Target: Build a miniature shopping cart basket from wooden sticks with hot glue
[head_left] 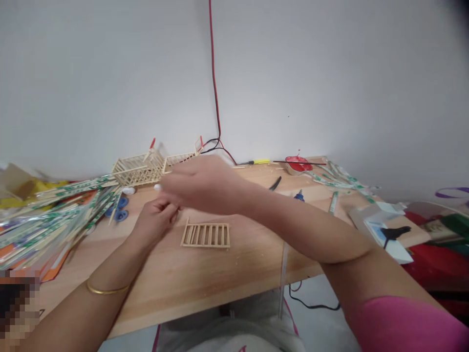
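My right hand (205, 183) reaches across the table with its fingers curled. A small white piece (157, 187) shows at its far side, and I cannot tell whether the fingers touch it. My left hand (157, 215) is just below, thumb and fingers pinched together; what is in them, if anything, is hidden. To the right of the left hand, a small ladder-like panel of wooden sticks (205, 235) lies flat on the wooden table. Behind the hands stands a cart-like frame of thin sticks (137, 168), partly covered by my right hand.
Blue wheels (120, 214) and stick bundles in green-printed wrappers (76, 210) lie at left. A red-lined bowl (298, 165), a yellow-handled tool (261, 161) and a blue-tipped bottle (299, 196) are at back right. An open white box (384, 230) sits at right. Cables (216, 98) run down the wall.
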A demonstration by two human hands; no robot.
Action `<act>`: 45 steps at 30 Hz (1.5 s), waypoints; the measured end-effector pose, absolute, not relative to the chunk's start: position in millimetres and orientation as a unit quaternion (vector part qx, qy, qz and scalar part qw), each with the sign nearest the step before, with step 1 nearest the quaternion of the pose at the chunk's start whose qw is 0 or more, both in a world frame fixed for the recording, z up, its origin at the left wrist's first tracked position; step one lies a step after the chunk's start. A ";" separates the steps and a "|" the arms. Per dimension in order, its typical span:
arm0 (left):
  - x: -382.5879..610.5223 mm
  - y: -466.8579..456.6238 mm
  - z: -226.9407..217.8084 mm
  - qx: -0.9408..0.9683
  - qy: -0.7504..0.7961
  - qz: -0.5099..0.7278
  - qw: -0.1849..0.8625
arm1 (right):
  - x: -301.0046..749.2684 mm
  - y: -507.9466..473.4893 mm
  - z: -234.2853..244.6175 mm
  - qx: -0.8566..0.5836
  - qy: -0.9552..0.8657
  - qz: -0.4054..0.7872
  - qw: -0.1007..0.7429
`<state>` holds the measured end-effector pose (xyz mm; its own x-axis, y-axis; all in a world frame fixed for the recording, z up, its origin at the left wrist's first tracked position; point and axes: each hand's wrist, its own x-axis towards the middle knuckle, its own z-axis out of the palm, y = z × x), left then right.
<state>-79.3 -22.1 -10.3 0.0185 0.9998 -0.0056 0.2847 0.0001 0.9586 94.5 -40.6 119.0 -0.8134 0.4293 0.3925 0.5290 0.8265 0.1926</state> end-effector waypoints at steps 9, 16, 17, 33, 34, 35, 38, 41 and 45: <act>-92.4 -26.8 -5.5 0.597 0.504 0.446 0.437 | 268.0 -109.8 67.6 -0.696 -0.697 -0.060 0.159; -88.2 -30.7 -0.7 0.582 0.509 0.446 0.450 | 319.0 -146.2 -17.0 -0.780 -0.608 0.094 0.111; -87.0 -31.7 1.0 0.581 0.512 0.443 0.452 | 318.1 -147.0 -20.6 -0.778 -0.607 0.092 0.134; -87.3 -33.2 -3.2 0.602 0.509 0.427 0.443 | 249.9 -124.6 1.9 -0.525 -0.807 0.187 0.195; -87.4 -32.9 -3.5 0.600 0.509 0.428 0.445 | 253.5 -118.1 7.8 -0.516 -0.813 0.186 0.195; -87.3 -32.6 -4.1 0.597 0.508 0.429 0.450 | 259.8 -110.1 12.7 -0.523 -0.811 0.177 0.195; -86.1 -32.0 -6.0 0.570 0.493 0.442 0.487 | 289.5 -77.5 16.3 -0.557 -0.815 0.109 0.118; -84.1 -31.5 -7.7 0.521 0.469 0.453 0.551 | 316.6 -41.0 5.4 -0.583 -0.804 0.118 0.006; -83.5 -29.9 -8.9 0.438 0.427 0.475 0.633 | 324.4 -13.0 -3.0 -0.558 -0.816 0.149 -0.030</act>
